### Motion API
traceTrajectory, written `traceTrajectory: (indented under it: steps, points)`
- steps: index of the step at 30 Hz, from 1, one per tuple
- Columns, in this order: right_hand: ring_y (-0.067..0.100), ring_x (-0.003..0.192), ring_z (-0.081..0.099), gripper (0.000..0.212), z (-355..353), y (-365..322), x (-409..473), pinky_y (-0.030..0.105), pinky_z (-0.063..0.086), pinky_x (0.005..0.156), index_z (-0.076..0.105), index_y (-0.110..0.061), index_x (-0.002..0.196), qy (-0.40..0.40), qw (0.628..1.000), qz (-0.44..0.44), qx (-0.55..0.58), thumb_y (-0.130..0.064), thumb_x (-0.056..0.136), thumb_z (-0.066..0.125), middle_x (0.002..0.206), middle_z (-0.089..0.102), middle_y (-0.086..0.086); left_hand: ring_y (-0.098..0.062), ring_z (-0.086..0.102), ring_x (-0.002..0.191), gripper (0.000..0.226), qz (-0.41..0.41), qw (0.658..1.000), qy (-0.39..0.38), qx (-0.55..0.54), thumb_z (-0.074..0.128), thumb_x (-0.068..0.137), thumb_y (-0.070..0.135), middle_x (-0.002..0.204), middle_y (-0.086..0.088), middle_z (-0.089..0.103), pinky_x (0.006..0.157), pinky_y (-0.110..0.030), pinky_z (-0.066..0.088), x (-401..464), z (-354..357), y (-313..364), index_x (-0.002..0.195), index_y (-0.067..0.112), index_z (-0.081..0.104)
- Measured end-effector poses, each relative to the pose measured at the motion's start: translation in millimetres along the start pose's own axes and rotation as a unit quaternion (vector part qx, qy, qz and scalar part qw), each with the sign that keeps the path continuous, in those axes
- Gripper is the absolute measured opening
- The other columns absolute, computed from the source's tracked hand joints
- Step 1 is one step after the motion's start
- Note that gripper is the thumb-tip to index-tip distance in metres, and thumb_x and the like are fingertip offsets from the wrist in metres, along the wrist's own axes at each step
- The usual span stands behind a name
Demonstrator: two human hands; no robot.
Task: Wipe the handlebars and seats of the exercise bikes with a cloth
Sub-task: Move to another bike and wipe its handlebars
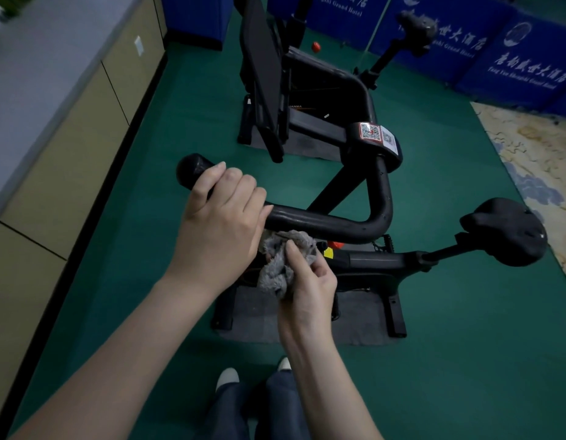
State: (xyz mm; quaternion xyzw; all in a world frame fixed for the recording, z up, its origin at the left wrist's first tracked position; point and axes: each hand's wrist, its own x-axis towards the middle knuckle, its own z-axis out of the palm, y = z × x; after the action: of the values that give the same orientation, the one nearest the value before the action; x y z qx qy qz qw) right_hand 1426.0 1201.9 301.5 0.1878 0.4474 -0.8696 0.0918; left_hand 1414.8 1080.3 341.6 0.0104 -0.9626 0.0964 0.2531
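Just under the handlebar [323, 222], the right hand [307, 287] pinched the bunched cloth [283, 262] near the bar. The left hand [224, 214] gripped the bar's left end, and its long axis ran rightward toward the bend, the seat [504, 231] well beyond.

Green floor [466, 344] pretty much everywhere here. Along the left there's a row of beige cabinets [69, 173] with a pale grey counter [43, 68] on top. Blue padded panels [485, 49] with white lettering line the back wall. A patterned rug [535, 160] in cream and blue pokes in from the right, and a small red ball [316, 46] sits on the floor near the panels.
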Motion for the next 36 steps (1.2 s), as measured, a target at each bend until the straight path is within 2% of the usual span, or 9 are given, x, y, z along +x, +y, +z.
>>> traceTrajectory:
  steps: [3,6,11,15,18,25,30,33,36]
  points:
    - [0.028,0.090,0.063,0.010,6.7,3.5,-1.4,0.046,0.048,0.093,0.065,-0.005,0.088,0.008,1.000,0.011,0.010,-0.015,0.088,0.065,0.093,0.066,0.018,-0.025,0.056,0.106,0.032,0.000,1.000,-0.003,0.002,0.034,0.101,0.028,0.098,-0.003,0.062,0.109,-0.033,0.013,0.3,0.2,0.2,0.098,0.013,0.062]
    - [0.032,0.094,0.060,0.009,9.6,6.6,1.6,0.053,0.044,0.099,0.061,-0.004,0.089,0.009,0.999,0.020,0.023,-0.011,0.093,0.058,0.097,0.063,0.023,-0.025,0.055,0.107,0.032,-0.002,1.000,-0.003,-0.001,0.034,0.101,0.028,0.099,-0.003,0.062,0.109,-0.033,0.013,0.0,0.5,0.0,0.099,0.013,0.062]
    - [0.031,0.092,0.061,0.012,11.5,10.4,7.4,0.048,0.046,0.097,0.059,0.003,0.102,-0.032,0.998,0.059,0.011,-0.003,0.092,0.057,0.097,0.063,0.023,-0.027,0.055,0.107,0.031,0.001,1.000,-0.001,-0.001,0.036,0.101,0.028,0.099,-0.004,0.062,0.109,-0.034,0.013,0.2,0.5,0.5,0.100,0.012,0.063]
    - [0.024,0.079,0.067,0.017,-12.8,-7.6,15.2,0.037,0.055,0.080,0.059,0.001,0.104,0.020,0.998,0.030,0.057,-0.002,0.088,0.061,0.091,0.067,0.017,-0.026,0.054,0.107,0.031,-0.001,1.000,0.002,-0.005,0.036,0.101,0.028,0.100,-0.004,0.062,0.109,-0.033,0.011,-0.6,0.2,0.4,0.100,0.012,0.063]
    - [0.025,0.086,0.068,0.023,-24.4,-13.6,18.6,0.038,0.057,0.082,0.057,0.000,0.112,0.044,0.997,-0.018,0.067,-0.006,0.090,0.060,0.095,0.070,0.015,-0.027,0.053,0.107,0.032,-0.007,1.000,0.004,-0.006,0.035,0.101,0.028,0.100,-0.004,0.062,0.109,-0.033,0.011,-0.9,-0.1,1.8,0.099,0.012,0.062]
    - [0.026,0.085,0.068,0.015,-4.3,4.2,9.9,0.041,0.056,0.083,0.059,-0.005,0.097,0.041,0.999,-0.009,0.005,-0.011,0.087,0.068,0.094,0.070,0.017,-0.028,0.052,0.106,0.033,-0.012,1.000,0.003,-0.004,0.032,0.101,0.028,0.100,-0.005,0.061,0.109,-0.036,0.014,-0.1,0.7,3.1,0.098,0.011,0.060]
    - [0.020,0.076,0.067,0.018,-33.2,-21.3,23.9,0.034,0.057,0.070,0.056,-0.011,0.086,0.184,0.974,-0.110,-0.072,-0.022,0.086,0.070,0.084,0.068,0.009,-0.028,0.053,0.106,0.032,-0.013,1.000,0.004,-0.002,0.033,0.101,0.028,0.099,-0.005,0.061,0.109,-0.035,0.014,-0.4,1.5,3.1,0.098,0.011,0.060]
    - [0.015,0.065,0.051,0.034,-31.2,-18.4,22.6,0.035,0.048,0.066,0.042,-0.016,0.072,0.204,0.942,-0.184,-0.192,-0.029,0.086,0.070,0.068,0.052,0.000,-0.028,0.052,0.106,0.031,-0.020,1.000,0.007,-0.004,0.034,0.101,0.027,0.098,-0.006,0.061,0.110,-0.036,0.013,0.0,2.2,4.5,0.097,0.011,0.061]
    - [0.005,0.057,0.048,0.036,-36.3,-25.8,22.2,0.024,0.045,0.058,0.042,-0.019,0.068,0.213,0.917,-0.236,-0.242,-0.030,0.083,0.073,0.058,0.051,-0.014,-0.028,0.053,0.105,0.030,-0.020,1.000,0.011,-0.006,0.035,0.100,0.026,0.097,-0.005,0.061,0.110,-0.035,0.014,0.1,2.6,4.7,0.096,0.011,0.061]
